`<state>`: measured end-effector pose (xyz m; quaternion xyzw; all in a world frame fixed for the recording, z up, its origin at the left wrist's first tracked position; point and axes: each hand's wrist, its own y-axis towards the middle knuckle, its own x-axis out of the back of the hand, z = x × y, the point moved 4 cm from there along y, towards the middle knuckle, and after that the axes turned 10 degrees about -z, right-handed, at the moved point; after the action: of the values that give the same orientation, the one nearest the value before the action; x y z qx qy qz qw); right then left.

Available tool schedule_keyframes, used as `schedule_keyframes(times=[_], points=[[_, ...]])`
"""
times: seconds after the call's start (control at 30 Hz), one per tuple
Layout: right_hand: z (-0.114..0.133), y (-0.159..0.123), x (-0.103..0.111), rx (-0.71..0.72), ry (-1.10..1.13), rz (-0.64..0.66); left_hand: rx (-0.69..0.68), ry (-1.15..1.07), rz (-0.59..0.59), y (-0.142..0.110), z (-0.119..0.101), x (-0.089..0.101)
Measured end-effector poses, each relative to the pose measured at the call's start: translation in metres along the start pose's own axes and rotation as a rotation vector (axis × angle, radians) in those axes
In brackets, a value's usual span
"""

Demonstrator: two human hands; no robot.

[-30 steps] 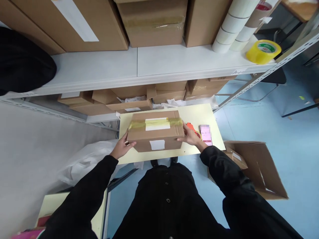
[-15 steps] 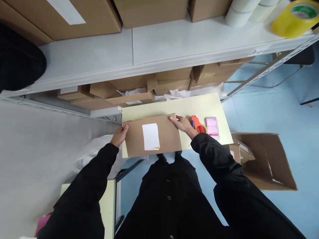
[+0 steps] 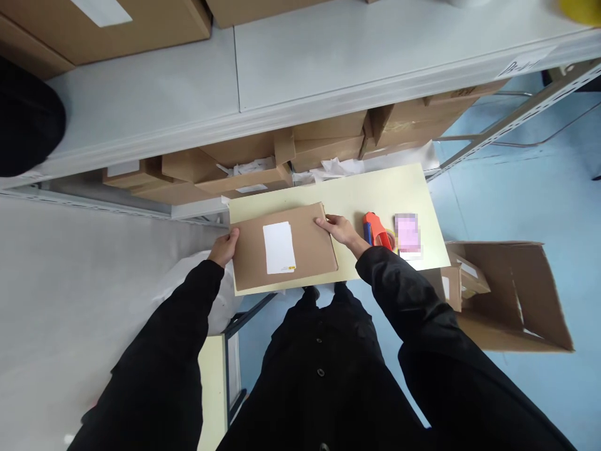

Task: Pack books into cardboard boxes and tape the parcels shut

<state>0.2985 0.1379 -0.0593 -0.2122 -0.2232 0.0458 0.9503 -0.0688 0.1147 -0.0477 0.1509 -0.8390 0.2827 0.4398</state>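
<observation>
A brown cardboard box [image 3: 310, 247] with a white label [image 3: 278, 248] on its upturned face lies on a small pale yellow table [image 3: 375, 191]. My left hand [image 3: 225, 246] grips the box's left end, fingers curled over the edge. At the box's far right corner my right hand [image 3: 340, 229] holds on, fingers closed over the edge. Just right of that hand stands an orange tape dispenser [image 3: 377, 229], with a pink card [image 3: 407, 232] beyond it.
A white shelf [image 3: 300, 69] with brown boxes runs across the top; more cardboard boxes [image 3: 244, 172] sit underneath it behind the table. An open empty carton [image 3: 511, 294] lies on the blue floor at the right. White plastic sheeting [image 3: 178, 282] lies left of the table.
The box has been turned over: the taped face seen a second ago is out of sight and a labelled face is up. Both hands stayed on its ends. The view tilted down.
</observation>
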Motion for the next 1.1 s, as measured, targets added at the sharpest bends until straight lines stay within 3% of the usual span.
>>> schedule_keyframes(times=[0.1, 0.2, 0.33, 0.4, 0.5, 0.6, 0.67, 0.9, 1.0, 1.1], points=[[0.001, -0.008, 0.0, 0.03, -0.054, -0.019, -0.029, 0.071, 0.016, 0.0, -0.005, 0.002], [-0.01, -0.027, 0.018, 0.126, -0.075, -0.157, -0.12, 0.171, -0.015, -0.002, -0.019, 0.014], [-0.057, -0.064, 0.056, 0.207, -0.372, -0.458, -0.377, 0.26, -0.152, -0.007, -0.057, 0.034], [-0.084, -0.074, 0.063, 0.17, -0.556, -0.449, -0.537, 0.271, -0.141, -0.014, -0.088, 0.032], [-0.113, -0.075, 0.061, 0.039, -0.74, -0.362, -0.804, 0.344, 0.026, -0.034, -0.143, 0.01], [-0.123, -0.066, 0.055, -0.036, -0.817, -0.282, -1.087, 0.504, 0.251, -0.064, -0.193, -0.023], [-0.126, -0.062, 0.052, -0.041, -0.837, -0.26, -1.176, 0.587, 0.367, -0.082, -0.217, -0.042], [-0.138, -0.056, 0.053, 0.04, -0.677, -0.287, -1.133, 0.626, 0.504, -0.117, -0.271, -0.079], [-0.132, -0.062, 0.067, 0.054, -0.509, -0.348, -1.054, 0.599, 0.554, -0.114, -0.286, -0.097], [-0.125, -0.077, 0.084, 0.086, -0.177, -0.382, -0.924, 0.504, 0.589, -0.104, -0.298, -0.12]])
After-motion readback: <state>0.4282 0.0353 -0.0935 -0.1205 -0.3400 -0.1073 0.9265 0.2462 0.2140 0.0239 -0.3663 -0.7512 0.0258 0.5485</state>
